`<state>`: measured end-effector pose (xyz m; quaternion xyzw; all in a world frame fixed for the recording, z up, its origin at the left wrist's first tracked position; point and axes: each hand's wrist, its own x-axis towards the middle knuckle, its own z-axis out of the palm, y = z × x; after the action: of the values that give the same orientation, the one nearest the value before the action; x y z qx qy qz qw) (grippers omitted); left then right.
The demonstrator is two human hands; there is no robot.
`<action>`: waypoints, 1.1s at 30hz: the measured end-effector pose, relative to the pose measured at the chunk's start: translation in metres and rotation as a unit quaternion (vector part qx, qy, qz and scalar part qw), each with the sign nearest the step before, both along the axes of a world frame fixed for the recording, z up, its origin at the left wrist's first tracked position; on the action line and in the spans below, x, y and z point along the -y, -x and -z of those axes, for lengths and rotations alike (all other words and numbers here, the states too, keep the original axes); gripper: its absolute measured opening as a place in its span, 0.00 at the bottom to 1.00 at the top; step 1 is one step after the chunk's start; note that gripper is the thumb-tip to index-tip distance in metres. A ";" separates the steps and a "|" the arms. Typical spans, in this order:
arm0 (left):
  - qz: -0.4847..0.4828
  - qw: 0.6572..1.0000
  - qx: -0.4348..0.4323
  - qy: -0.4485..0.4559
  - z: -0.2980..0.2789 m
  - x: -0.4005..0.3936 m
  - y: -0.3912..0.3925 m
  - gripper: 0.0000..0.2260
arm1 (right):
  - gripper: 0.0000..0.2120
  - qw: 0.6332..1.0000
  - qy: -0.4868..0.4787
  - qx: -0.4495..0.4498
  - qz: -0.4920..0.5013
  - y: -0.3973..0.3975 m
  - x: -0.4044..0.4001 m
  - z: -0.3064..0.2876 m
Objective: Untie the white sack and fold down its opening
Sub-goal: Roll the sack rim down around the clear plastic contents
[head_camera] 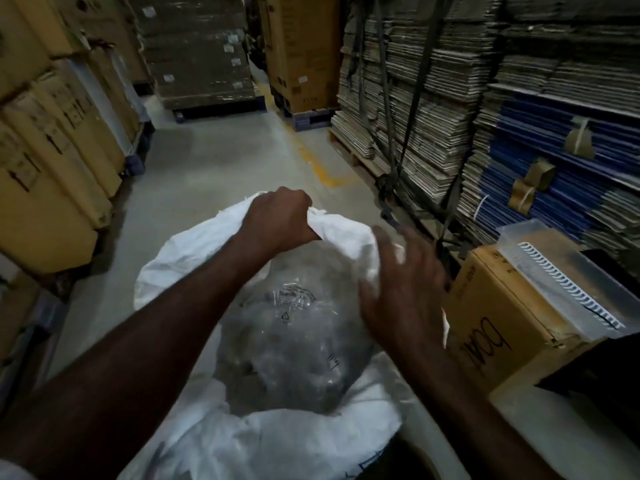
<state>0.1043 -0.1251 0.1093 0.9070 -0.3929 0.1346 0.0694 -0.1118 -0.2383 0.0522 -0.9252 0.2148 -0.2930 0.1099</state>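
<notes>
A white woven sack (194,251) stands on the floor right below me, its mouth wide apart. Inside it a clear plastic liner bag (294,348) bulges with dark contents. My left hand (277,220) is clenched on the far rim of the sack and holds it up. My right hand (398,289) hovers at the sack's right rim with fingers spread; it is blurred and grips nothing that I can see. The near rim (277,441) of the sack droops toward me.
A cardboard box (495,323) with a clear plastic tray (561,268) on top stands close on the right. Stacks of flattened cartons (433,98) on pallets line the right side, and yellow-brown boxes (52,161) the left. Grey floor (207,174) runs ahead.
</notes>
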 end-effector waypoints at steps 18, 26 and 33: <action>0.130 0.984 -0.079 0.091 0.036 -0.039 -0.016 0.43 | 0.28 0.979 -0.067 -0.103 -0.162 -0.093 0.050 -0.005; 0.127 0.955 -0.263 0.056 0.040 -0.032 -0.029 0.23 | 0.39 0.975 0.010 -0.186 -0.124 -0.103 0.071 -0.037; 0.053 0.852 -0.449 0.262 0.014 -0.026 -0.031 0.27 | 0.39 0.968 0.111 -0.134 -0.180 -0.111 0.010 -0.015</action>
<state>0.1358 -0.0995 0.0956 0.7943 -0.3168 -0.1935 0.4809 -0.0008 -0.2481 0.0668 -0.9858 0.0240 -0.1636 0.0276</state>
